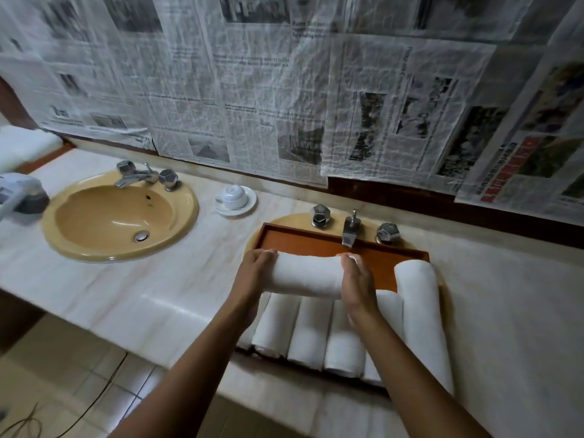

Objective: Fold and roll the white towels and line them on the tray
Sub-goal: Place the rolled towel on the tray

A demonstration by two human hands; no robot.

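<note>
A rolled towel (305, 275) is gripped at either end by the left hand (252, 273) and right hand (355, 286) over the tray (316, 240) — just beyond the row of rolls (311, 333) under the wrists — and is best lowered level, ends squeezed so nothing unrolls.

In the tray (303, 245), a row of rolled towels (311, 333) fills the near end. A crosswise roll (303, 276) is behind them (left hand (252, 271) and right hand (357, 286) at its ends), and a long roll (420, 311) lies along the right side. A tap (350, 230) stands behind the tray, a sink (94, 216) well left.
</note>
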